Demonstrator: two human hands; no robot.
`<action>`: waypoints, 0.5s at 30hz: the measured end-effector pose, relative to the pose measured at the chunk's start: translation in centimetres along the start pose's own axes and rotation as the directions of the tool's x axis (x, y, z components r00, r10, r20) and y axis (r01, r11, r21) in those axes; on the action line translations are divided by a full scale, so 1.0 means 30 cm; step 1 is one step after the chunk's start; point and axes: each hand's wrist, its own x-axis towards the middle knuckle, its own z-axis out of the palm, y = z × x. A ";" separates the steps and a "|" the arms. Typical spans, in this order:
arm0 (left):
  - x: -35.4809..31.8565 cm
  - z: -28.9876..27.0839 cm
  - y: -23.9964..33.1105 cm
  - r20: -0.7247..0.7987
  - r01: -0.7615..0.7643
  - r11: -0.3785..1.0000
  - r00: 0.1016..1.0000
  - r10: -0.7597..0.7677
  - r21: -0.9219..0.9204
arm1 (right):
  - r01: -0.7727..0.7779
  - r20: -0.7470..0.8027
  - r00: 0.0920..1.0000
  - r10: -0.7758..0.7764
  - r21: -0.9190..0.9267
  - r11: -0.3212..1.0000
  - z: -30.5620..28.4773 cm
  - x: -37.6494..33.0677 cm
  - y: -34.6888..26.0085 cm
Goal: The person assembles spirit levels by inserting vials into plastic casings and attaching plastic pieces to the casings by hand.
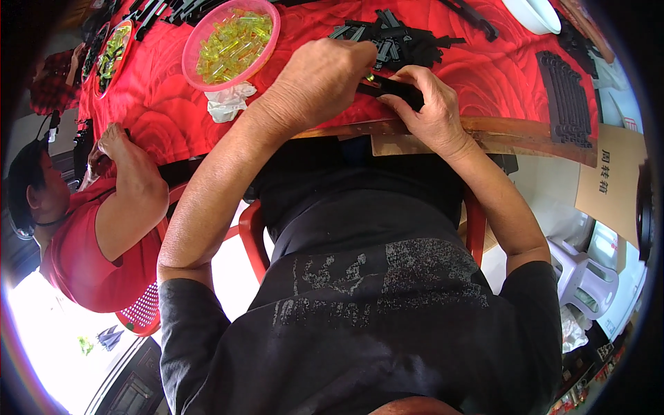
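Note:
Over the near table edge, my left hand [321, 81] is closed, its fingers curled down. A small clear yellow-green vial [370, 77] shows at its fingertips, pinched there as far as I can see. My right hand [434, 111] grips a black plastic piece [404, 91] between thumb and fingers, close beside the vial. The left fingers partly hide the black piece's left end. Left of my left hand stands a pink round basket [276, 43] filled with similar yellow-green vials. Just beyond my hands lies a loose pile of black plastic parts [391, 36].
A crumpled white tissue [228, 102] lies by the basket on the red cloth [166, 131]. Stacked long black bars [568, 100] line the right side, with a white bowl [536, 15] behind. A person in red [104, 235] works at left. A cardboard box [612, 187] stands right.

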 end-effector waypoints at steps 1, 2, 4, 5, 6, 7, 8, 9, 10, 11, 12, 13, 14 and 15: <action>-0.001 0.011 0.004 0.023 -0.005 1.000 1.000 0.004 0.006 | -0.001 -0.002 1.000 0.001 0.001 1.000 0.001 0.002 -0.002; -0.002 0.018 0.007 0.026 -0.005 1.000 1.000 0.005 0.007 | 0.004 0.005 1.000 -0.004 0.010 1.000 0.001 0.007 -0.006; 0.005 0.029 0.016 0.018 -0.034 0.999 0.999 0.034 0.001 | 0.007 0.008 1.000 -0.007 0.015 1.000 -0.002 0.010 -0.005; 0.008 0.037 0.019 0.020 -0.037 0.999 0.999 0.037 0.000 | 0.001 0.017 1.000 -0.002 0.016 1.000 -0.003 0.009 -0.005; 0.010 0.045 0.023 0.028 -0.045 0.999 0.999 0.045 -0.001 | -0.004 0.026 1.000 0.004 0.017 1.000 -0.004 0.008 -0.005; 0.012 0.049 0.024 0.037 -0.052 0.999 0.998 0.052 -0.002 | -0.006 0.024 1.000 0.006 0.016 1.000 -0.004 0.009 -0.003; 0.015 0.049 0.024 0.039 -0.054 0.999 0.998 0.054 -0.002 | -0.005 0.023 1.000 0.005 0.021 1.000 -0.003 0.011 -0.001; 0.017 0.048 0.025 0.046 -0.055 0.998 0.997 0.056 -0.015 | -0.005 0.025 1.000 0.005 0.026 1.000 -0.002 0.010 -0.001; 0.019 0.046 0.028 0.054 -0.056 0.998 0.997 0.058 -0.027 | -0.009 0.025 1.000 0.008 0.028 1.000 -0.003 0.010 -0.003; 0.020 0.043 0.032 0.057 -0.056 0.998 0.997 0.057 -0.029 | -0.017 0.031 0.999 0.016 0.034 0.999 -0.005 0.012 -0.007; 0.023 0.038 0.040 0.061 -0.079 0.997 0.995 0.079 -0.015 | -0.026 0.037 0.999 0.024 0.040 0.999 -0.007 0.011 -0.009; 0.025 0.036 0.046 0.066 -0.102 0.995 0.993 0.102 -0.001 | -0.029 0.038 0.999 0.028 0.040 0.999 -0.006 0.010 -0.007; 0.026 0.036 0.047 0.068 -0.102 0.995 0.992 0.102 -0.003 | -0.015 0.033 0.999 0.015 0.024 1.000 -0.004 0.009 -0.004; 0.025 0.036 0.046 0.064 -0.136 0.991 0.989 0.135 0.009 | -0.001 0.028 1.000 0.001 0.007 1.000 -0.003 0.009 -0.001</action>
